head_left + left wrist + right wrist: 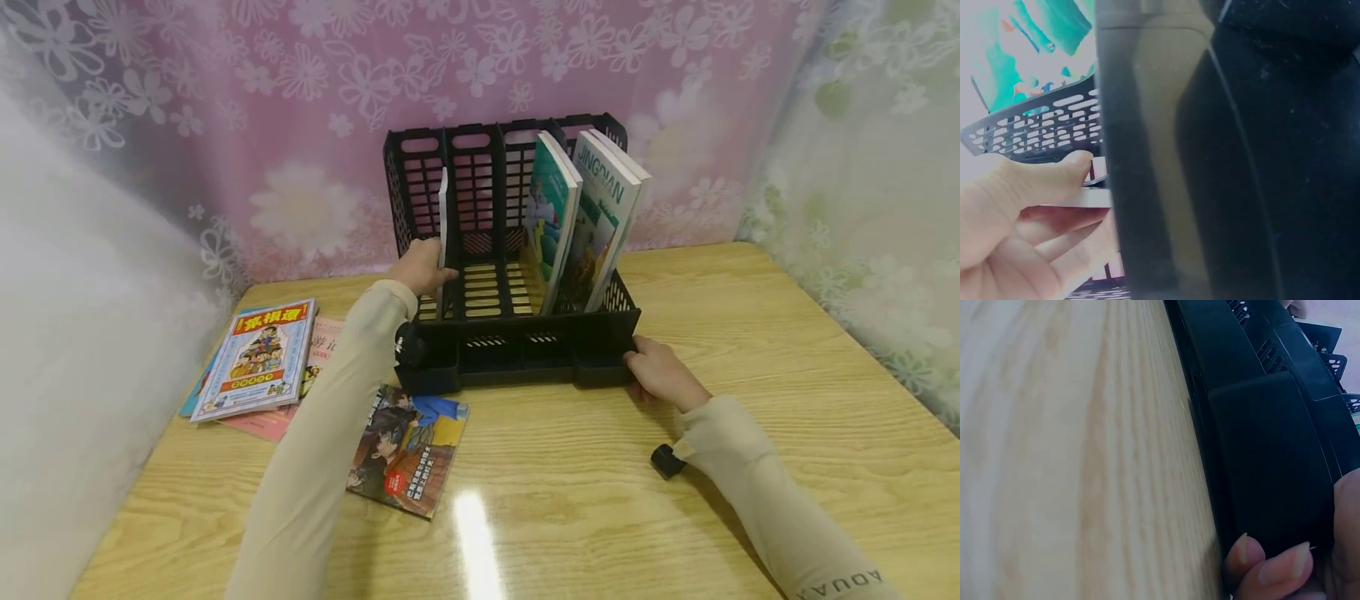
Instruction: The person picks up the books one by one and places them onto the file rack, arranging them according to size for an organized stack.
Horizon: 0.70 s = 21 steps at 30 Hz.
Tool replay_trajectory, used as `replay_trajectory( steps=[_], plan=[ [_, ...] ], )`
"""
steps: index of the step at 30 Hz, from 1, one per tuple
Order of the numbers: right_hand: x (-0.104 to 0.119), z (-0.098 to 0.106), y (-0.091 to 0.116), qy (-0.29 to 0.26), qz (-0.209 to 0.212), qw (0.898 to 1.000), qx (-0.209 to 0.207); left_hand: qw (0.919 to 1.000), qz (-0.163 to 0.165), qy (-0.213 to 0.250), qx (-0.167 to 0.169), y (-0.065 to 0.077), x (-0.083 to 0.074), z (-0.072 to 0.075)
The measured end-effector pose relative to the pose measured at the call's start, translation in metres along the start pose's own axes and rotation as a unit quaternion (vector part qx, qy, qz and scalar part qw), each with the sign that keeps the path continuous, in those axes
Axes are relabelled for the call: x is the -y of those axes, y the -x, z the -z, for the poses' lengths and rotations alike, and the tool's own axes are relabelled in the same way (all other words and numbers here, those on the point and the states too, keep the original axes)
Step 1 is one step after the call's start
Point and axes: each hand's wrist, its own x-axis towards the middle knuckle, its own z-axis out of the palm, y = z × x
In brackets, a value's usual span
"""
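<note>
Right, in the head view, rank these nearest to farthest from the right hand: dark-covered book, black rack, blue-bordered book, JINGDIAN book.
1. Black rack: front right corner, held by the right hand.
2. JINGDIAN book: standing in the rack's right end.
3. Dark-covered book: flat, left front.
4. Blue-bordered book: far left.

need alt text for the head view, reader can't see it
A left hand pinches a thin book standing in a black rack while the right hand grips the rack's front right corner. Thicker books stand farther right; more books lie on the wooden table.
</note>
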Motion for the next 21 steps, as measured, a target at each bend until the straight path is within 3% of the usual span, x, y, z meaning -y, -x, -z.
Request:
replay_trajectory(
  steps=[7,15,21],
  plan=[
    [0.0,0.001,-0.001,-0.008,-0.008,1.0,0.009,0.9999,-0.005,-0.003,-0.016,0.009,0.003,-0.004],
    [0.003,0.002,0.0,0.015,-0.007,1.0,0.011,0.9971,-0.032,-0.069,-0.009,0.006,0.005,-0.017],
    [0.004,0.001,0.001,0.019,-0.002,1.0,0.009,0.9953,-0.017,-0.094,-0.019,0.01,0.005,-0.022]
  ],
)
